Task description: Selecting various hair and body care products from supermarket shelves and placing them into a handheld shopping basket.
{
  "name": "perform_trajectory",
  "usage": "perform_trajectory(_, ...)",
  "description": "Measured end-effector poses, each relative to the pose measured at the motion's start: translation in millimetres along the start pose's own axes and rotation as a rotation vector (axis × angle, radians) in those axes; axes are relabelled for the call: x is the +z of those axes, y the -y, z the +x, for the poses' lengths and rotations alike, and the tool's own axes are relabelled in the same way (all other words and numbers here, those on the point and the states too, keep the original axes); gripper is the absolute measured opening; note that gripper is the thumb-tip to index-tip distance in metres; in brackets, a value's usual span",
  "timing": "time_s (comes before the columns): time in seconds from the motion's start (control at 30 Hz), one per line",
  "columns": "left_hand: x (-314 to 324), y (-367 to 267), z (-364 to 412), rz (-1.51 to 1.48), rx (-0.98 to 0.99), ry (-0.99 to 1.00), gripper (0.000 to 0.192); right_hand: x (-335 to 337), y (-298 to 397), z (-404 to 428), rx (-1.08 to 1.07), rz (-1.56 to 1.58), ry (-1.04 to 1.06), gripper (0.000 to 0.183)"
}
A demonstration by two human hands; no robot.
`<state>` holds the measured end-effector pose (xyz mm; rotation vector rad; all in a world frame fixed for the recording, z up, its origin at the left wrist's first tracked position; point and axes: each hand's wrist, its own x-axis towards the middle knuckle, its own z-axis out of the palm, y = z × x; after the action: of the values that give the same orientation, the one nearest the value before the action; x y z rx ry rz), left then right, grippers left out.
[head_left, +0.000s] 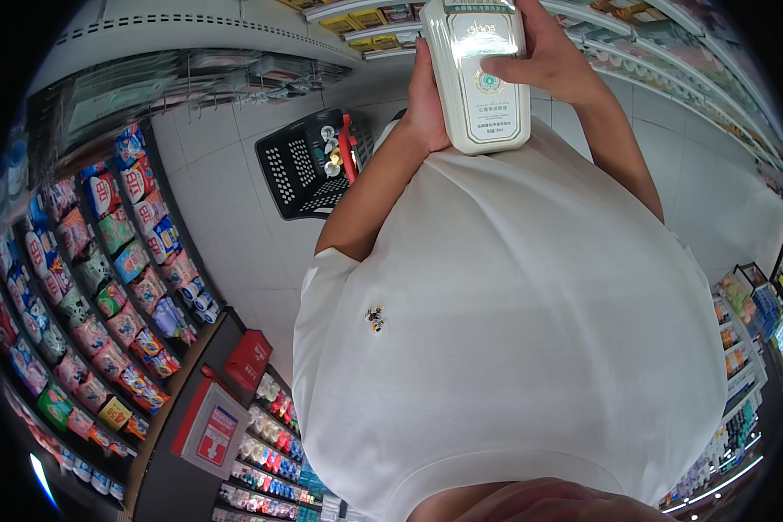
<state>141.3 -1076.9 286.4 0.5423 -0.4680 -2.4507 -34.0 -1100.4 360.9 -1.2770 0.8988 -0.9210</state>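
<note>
A large white pump-style or shampoo-type bottle point(486, 124) with a pale printed label is held upright at the top of the view, its upper end cut off by the picture's edge. My left hand point(429, 98) grips its left side. From the right, my right hand point(548, 62) holds it too, one digit lying across the front label. The bottle's base is close to my white shirt point(509, 293). Left of my left forearm, a black plastic shopping basket point(287, 176) with a red handle point(348, 150) holds several small items that are hard to make out.
Curved-looking shelves of packaged goods point(114, 261) line the left. Metal hooks with hanging packs point(189, 85) are at upper left. White shelving point(659, 49) runs along the upper right. A red-framed box point(212, 427) stands lower left. Light tiles point(222, 209) form the floor.
</note>
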Motion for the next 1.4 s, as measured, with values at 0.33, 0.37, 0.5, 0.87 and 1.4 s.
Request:
perform_trajectory(0.33, -1.9, 0.0, 3.1, -0.013, -0.013, 0.018, 0.109, 3.9, 9.9, -1.7, 0.050, 0.008, -0.036, 0.090)
perform_trajectory(0.37, -2.4, -0.1, 3.2, -0.014, -0.013, 0.018, 0.109, 4.6, 12.4, -1.5, 0.058, 0.003, -0.036, 0.090)
perform_trajectory(0.5, -4.1, 0.5, 4.0, -0.017, -0.010, 0.016, 0.110, 3.2, 6.5, 0.3, 0.052, -0.010, -0.033, 0.090)
perform_trajectory(0.87, -1.3, -1.0, 3.3, -0.007, 0.012, 0.008, 0.111, 5.2, 12.0, 1.6, 0.037, -0.112, -0.036, 0.093)
perform_trajectory(1.4, 5.1, -3.8, 0.7, 0.000, 0.034, -0.016, 0.109, 8.1, 11.6, -0.9, 0.035, -0.160, -0.070, 0.101)
